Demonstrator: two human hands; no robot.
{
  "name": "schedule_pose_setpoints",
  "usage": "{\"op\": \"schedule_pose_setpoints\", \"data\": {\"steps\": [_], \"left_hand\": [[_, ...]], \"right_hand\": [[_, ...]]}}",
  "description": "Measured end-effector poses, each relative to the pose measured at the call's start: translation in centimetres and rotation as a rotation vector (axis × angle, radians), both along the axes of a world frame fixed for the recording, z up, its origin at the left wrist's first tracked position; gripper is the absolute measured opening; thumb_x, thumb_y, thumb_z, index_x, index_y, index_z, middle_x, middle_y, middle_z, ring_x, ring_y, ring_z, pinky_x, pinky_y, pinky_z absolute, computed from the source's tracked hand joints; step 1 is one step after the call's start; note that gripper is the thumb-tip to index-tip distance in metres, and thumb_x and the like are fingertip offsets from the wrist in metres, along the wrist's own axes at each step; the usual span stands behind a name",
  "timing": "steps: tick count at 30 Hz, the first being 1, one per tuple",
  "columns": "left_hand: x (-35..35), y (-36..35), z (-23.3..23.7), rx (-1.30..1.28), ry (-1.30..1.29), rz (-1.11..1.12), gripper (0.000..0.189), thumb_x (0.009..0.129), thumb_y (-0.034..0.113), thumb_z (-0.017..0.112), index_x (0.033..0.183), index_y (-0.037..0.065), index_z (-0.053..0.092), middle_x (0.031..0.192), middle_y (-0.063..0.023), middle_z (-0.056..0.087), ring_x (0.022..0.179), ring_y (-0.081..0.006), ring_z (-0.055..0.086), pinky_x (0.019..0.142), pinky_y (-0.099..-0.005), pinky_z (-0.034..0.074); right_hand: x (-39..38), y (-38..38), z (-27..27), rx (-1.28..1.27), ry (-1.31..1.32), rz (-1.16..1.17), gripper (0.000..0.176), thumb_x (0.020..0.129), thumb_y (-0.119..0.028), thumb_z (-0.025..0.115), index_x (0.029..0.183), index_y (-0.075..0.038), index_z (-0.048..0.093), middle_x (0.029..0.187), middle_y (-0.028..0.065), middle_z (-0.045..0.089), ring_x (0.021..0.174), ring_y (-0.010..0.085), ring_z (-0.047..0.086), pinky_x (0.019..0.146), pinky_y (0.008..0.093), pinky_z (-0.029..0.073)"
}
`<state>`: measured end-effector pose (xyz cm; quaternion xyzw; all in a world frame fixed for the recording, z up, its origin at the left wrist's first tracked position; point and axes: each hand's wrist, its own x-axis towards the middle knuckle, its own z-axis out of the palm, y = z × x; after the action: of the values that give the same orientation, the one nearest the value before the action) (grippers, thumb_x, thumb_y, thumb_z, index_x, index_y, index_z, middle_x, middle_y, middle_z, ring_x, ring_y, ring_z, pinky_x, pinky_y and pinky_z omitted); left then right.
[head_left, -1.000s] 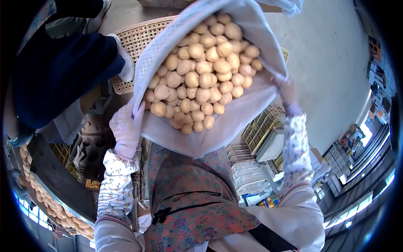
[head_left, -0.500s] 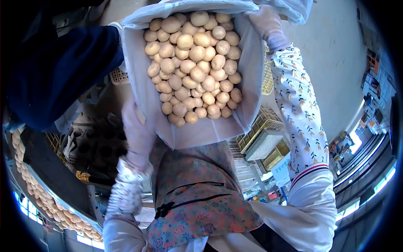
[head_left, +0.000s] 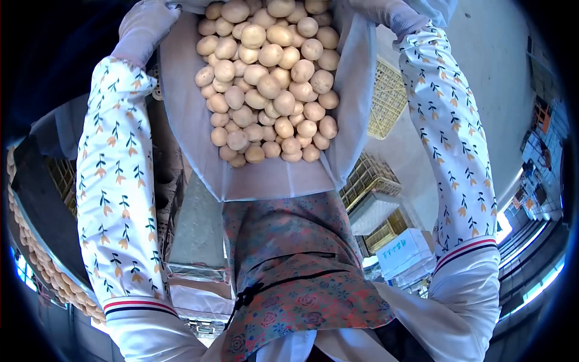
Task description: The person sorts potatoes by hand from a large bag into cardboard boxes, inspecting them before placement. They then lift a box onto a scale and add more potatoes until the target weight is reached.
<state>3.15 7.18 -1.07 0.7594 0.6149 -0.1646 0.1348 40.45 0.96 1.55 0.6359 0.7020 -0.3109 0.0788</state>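
Many round, pale-tan potatoes (head_left: 268,87) lie heaped in an open container whose inside is covered by a whitish liner (head_left: 277,181). The container's top edge runs out of view. My left hand (head_left: 146,25), in a pale glove, is closed on the liner's edge at the upper left. At the upper right, my right hand (head_left: 389,13), gloved too, grips the opposite upper corner of the liner; its fingertips are partly hidden. The liner's near edge hangs against my flowered apron (head_left: 295,253).
Yellow plastic crates (head_left: 386,99) stand on the floor to the right, with a white box (head_left: 404,250) nearer me. A curved band of more potatoes (head_left: 51,271) runs along the far left. A dark-clothed person (head_left: 54,66) is at the upper left.
My left hand has moved up from beside the container's near left side to its upper left edge and closed there. The container sits slightly higher in view. The other person's sleeve has drawn back left.
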Motion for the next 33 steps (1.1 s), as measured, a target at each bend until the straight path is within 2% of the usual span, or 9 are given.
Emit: {"op": "schedule_pose_setpoints", "data": {"steps": [4, 6, 7, 12, 18, 23, 26, 30, 33], "left_hand": [[-0.6, 1.4, -2.2, 0.04, 0.01, -0.045, 0.035, 0.091, 0.033, 0.056, 0.121, 0.021, 0.068, 0.112, -0.0138, 0.07, 0.107, -0.0332, 0.066, 0.092, -0.0445, 0.052], [-0.7, 0.0, -1.7, 0.282, -0.305, -0.107, 0.054, 0.074, 0.062, 0.073, 0.079, 0.008, 0.073, 0.079, -0.0155, 0.07, 0.082, -0.0342, 0.068, 0.076, -0.0464, 0.052], [-1.1, 0.3, -1.1, 0.015, -0.104, -0.145, 0.033, 0.09, 0.03, 0.056, 0.119, 0.02, 0.069, 0.107, -0.0152, 0.071, 0.104, -0.0346, 0.066, 0.091, -0.0445, 0.052], [-5.8, -16.5, 6.7, 0.203, -0.441, -0.206, 0.032, 0.087, 0.013, 0.059, 0.119, 0.008, 0.067, 0.107, -0.019, 0.071, 0.092, -0.0369, 0.069, 0.086, -0.0457, 0.054], [-0.3, -9.8, 2.4, 0.142, -0.244, -0.208, 0.038, 0.087, 0.024, 0.058, 0.125, 0.027, 0.063, 0.103, -0.0126, 0.071, 0.096, -0.0333, 0.068, 0.084, -0.0448, 0.054], [2.8, -6.0, 2.5, 0.015, -0.106, -0.062, 0.044, 0.088, 0.036, 0.064, 0.131, 0.026, 0.06, 0.111, -0.0124, 0.068, 0.109, -0.0316, 0.064, 0.094, -0.0425, 0.051], [4.2, -5.1, 0.5, 0.39, -0.297, -0.168, 0.06, 0.082, 0.056, 0.069, 0.132, 0.023, 0.06, 0.12, -0.0141, 0.066, 0.115, -0.0317, 0.061, 0.099, -0.0408, 0.049], [6.3, -3.1, 1.7, -0.111, -0.31, 0.052, 0.067, 0.075, 0.071, 0.069, 0.115, 0.018, 0.073, 0.108, -0.014, 0.072, 0.103, -0.0325, 0.067, 0.089, -0.0409, 0.052], [5.4, -2.0, 1.1, -0.076, -0.335, -0.006, 0.065, 0.076, 0.071, 0.068, 0.111, 0.016, 0.074, 0.098, -0.015, 0.073, 0.095, -0.0347, 0.068, 0.083, -0.0402, 0.053]], "right_hand": [[1.7, 0.6, -3.8, 0.147, 0.14, 0.159, 0.029, 0.09, -0.024, 0.056, 0.11, -0.011, 0.07, 0.1, 0.0175, 0.073, 0.097, 0.0314, 0.07, 0.085, 0.0377, 0.053], [0.6, -0.1, -2.0, 0.135, 0.149, 0.105, 0.033, 0.092, -0.027, 0.054, 0.116, -0.011, 0.068, 0.107, 0.0174, 0.071, 0.104, 0.0307, 0.067, 0.09, 0.0378, 0.05], [0.6, -1.4, -0.8, 0.068, 0.152, 0.022, 0.037, 0.093, -0.031, 0.053, 0.122, -0.012, 0.066, 0.115, 0.0177, 0.069, 0.111, 0.0306, 0.064, 0.096, 0.0382, 0.048], [-1.6, -17.6, 7.8, 0.308, 0.184, -0.064, 0.046, 0.082, -0.013, 0.062, 0.129, -0.016, 0.064, 0.113, 0.0152, 0.07, 0.103, 0.0342, 0.068, 0.091, 0.0408, 0.054], [-0.6, -11.1, 3.6, 0.108, -0.009, -0.26, 0.045, 0.083, -0.017, 0.057, 0.127, -0.023, 0.064, 0.109, 0.0132, 0.072, 0.104, 0.0332, 0.067, 0.093, 0.043, 0.052], [1.4, -7.1, -0.7, 0.185, 0.134, -0.366, 0.043, 0.082, -0.019, 0.055, 0.123, -0.023, 0.067, 0.109, 0.0133, 0.072, 0.105, 0.0337, 0.066, 0.094, 0.0421, 0.052], [1.0, -6.3, -1.2, 0.172, 0.147, -0.367, 0.043, 0.081, -0.018, 0.055, 0.122, -0.023, 0.068, 0.109, 0.0138, 0.071, 0.107, 0.0334, 0.066, 0.096, 0.0413, 0.051], [1.8, -6.4, -2.1, 0.122, 0.215, -0.392, 0.044, 0.081, -0.016, 0.055, 0.122, -0.023, 0.069, 0.11, 0.0142, 0.071, 0.108, 0.0338, 0.066, 0.096, 0.0408, 0.051], [2.0, -6.1, -2.5, 0.14, 0.272, -0.385, 0.043, 0.081, -0.016, 0.056, 0.122, -0.023, 0.069, 0.111, 0.0136, 0.071, 0.108, 0.0338, 0.066, 0.096, 0.0405, 0.051]]}}
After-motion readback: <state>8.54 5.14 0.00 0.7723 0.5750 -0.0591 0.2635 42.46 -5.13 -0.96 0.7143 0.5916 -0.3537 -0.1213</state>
